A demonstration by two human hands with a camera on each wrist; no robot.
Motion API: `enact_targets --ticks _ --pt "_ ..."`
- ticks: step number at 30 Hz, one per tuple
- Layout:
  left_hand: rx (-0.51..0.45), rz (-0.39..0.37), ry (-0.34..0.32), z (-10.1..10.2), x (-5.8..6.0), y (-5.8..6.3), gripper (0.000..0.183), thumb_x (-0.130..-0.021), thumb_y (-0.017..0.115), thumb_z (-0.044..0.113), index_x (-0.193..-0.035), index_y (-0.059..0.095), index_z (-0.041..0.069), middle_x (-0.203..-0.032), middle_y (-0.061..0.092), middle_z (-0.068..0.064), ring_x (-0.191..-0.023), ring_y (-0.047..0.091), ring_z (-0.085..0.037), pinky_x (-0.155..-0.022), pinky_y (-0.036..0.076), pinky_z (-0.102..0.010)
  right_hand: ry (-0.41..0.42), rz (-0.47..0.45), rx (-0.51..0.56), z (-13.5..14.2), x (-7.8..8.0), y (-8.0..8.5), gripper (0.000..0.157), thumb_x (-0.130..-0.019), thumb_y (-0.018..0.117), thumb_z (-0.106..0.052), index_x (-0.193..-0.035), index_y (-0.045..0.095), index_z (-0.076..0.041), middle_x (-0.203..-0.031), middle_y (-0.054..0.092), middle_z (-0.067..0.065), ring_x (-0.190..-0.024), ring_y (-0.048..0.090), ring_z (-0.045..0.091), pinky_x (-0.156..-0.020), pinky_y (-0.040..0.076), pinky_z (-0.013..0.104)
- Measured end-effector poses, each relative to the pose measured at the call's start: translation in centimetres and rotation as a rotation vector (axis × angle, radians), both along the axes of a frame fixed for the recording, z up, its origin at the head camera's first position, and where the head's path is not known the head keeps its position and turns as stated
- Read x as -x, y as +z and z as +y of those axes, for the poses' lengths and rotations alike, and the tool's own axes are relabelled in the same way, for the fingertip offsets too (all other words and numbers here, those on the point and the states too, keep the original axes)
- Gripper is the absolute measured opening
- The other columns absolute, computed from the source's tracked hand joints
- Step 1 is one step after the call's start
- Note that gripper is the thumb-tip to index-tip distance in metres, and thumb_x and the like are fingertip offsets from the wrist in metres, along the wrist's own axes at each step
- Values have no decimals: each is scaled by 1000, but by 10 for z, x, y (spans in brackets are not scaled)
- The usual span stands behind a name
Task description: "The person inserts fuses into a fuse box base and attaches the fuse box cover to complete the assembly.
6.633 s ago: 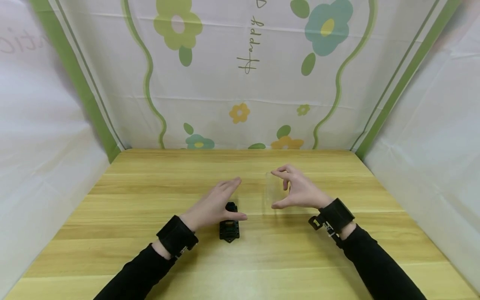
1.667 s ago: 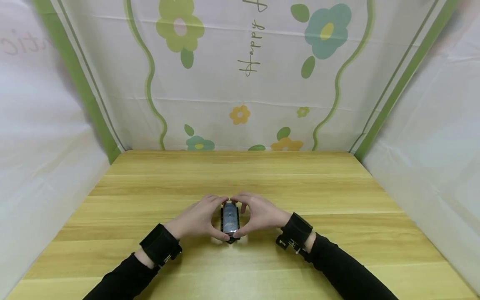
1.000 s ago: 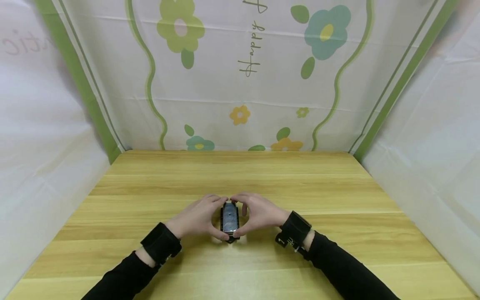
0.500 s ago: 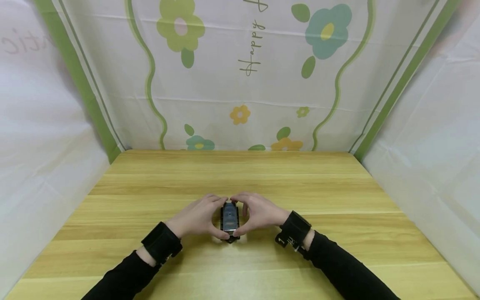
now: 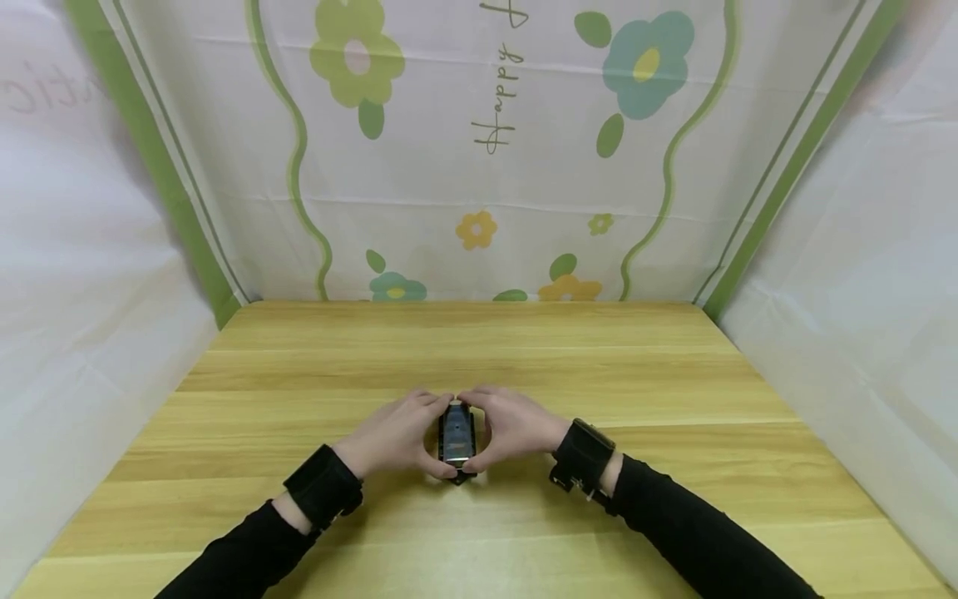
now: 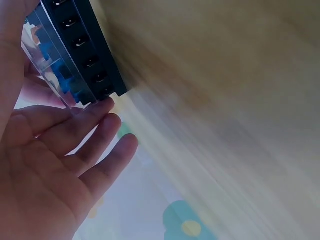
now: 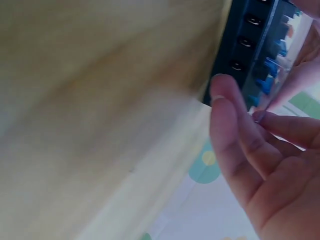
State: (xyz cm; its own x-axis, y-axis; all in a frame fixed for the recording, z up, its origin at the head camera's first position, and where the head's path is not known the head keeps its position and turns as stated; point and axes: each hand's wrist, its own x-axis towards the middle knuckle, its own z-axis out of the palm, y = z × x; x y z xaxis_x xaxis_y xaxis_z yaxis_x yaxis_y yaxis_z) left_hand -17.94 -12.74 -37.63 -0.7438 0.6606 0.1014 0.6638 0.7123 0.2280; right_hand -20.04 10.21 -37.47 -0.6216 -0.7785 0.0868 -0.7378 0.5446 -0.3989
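A narrow black base (image 6: 94,59) lies on the table, with a row of holes holding shiny metal pieces along its side. A clear cover (image 5: 458,433) sits over it, and blue parts show through. My left hand (image 5: 392,433) grips the cover from the left, thumb at the near end, fingers at the far end. From the right, my right hand (image 5: 516,426) grips it the same way. In the right wrist view, its fingertips (image 7: 223,89) touch the base's corner. Whether the cover is fully seated cannot be seen.
The wooden table (image 5: 599,507) reaches back to a white cloth wall (image 5: 419,158) printed with flowers. More white cloth hangs at both sides. Each wrist wears a black strap with a camera.
Earlier, the right hand held the clear cover apart, right of the base, with the left hand over the base. Now the cover is on the base, both hands on it. The last second shows almost no movement.
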Motion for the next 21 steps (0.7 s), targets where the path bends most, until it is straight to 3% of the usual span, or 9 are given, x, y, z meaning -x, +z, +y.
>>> enact_targets --ticks 3,7,16,21 --pt "8 -17 -4 -1 -2 1 107 -69 67 71 -144 39 1 -133 50 -10 -120 46 -23 -92 43 -35 -17 26 -87 -2 -2 9 96 -69 75 -58 -143 42 -4 -136 47 9 -115 51 22 -91 43 32" --pt "14 -45 -15 -1 -3 4 108 -69 69 68 -146 34 0 -138 44 -12 -125 41 -26 -95 41 -37 -26 26 -169 -5 -5 17 97 -70 73 -59 -144 41 -5 -139 45 10 -125 45 25 -96 40 37" --pt "31 -61 -43 2 -2 11 102 -69 73 63 -143 40 2 -132 47 -10 -121 44 -26 -94 41 -37 -26 76 -151 -7 -5 16 97 -67 70 -68 -139 48 -8 -130 53 6 -116 52 21 -90 44 32" --pt "45 -44 -41 4 -3 11 100 -68 73 64 -140 44 1 -126 50 -9 -116 46 -24 -90 43 -35 -32 87 -134 -8 -6 16 91 -66 73 -65 -135 52 -11 -121 58 1 -103 56 14 -79 46 24"
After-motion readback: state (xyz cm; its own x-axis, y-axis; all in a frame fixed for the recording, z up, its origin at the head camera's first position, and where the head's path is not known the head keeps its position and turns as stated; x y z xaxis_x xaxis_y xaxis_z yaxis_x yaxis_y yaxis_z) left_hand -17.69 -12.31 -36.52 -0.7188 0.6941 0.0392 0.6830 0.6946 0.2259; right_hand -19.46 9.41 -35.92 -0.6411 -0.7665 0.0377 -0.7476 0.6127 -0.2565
